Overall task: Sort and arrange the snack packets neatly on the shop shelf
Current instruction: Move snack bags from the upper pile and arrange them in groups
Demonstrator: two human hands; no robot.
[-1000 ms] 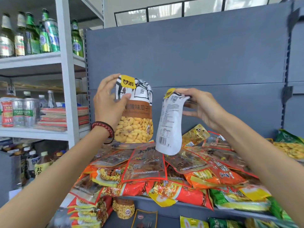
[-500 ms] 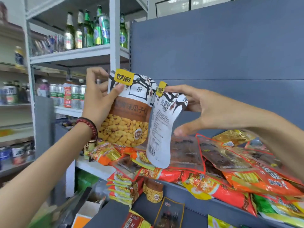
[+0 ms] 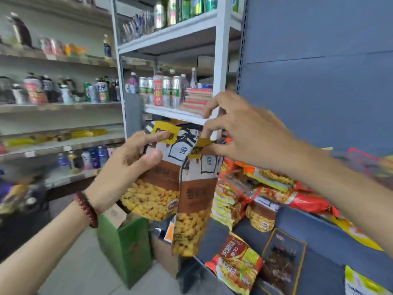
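Left hand: the left hand (image 3: 131, 165) grips the first packet (image 3: 156, 188). Its thumb lies across the front just below the yellow tag and its fingers are curled behind.
Right hand: the right hand (image 3: 240, 133) pinches the top corner of the second packet (image 3: 196, 201) at its yellow tag, between thumb and forefinger. The other fingers are lifted and bent.
First packet: a white, brown and yellow pouch of golden kernels, held upright in the air and facing me.
Second packet: the same design. It hangs from the pinch, tilted a little, overlapping the right edge of the first packet and reaching lower.
Where they are: both are held up in front of the post of the white rack (image 3: 221, 67), just left of the snack shelf (image 3: 302, 224) and touching neither.
Snack shelf: a loose heap of packets (image 3: 302, 199) in red, orange and yellow lies on it, against a blue-grey back panel (image 3: 319, 81).
Wrist: a dark red bead bracelet (image 3: 87, 206) is on the left wrist.
Floor: a green carton (image 3: 125, 248) stands open below the hands.
Rack: drink cans (image 3: 168, 90) stand in a row on its middle shelf.
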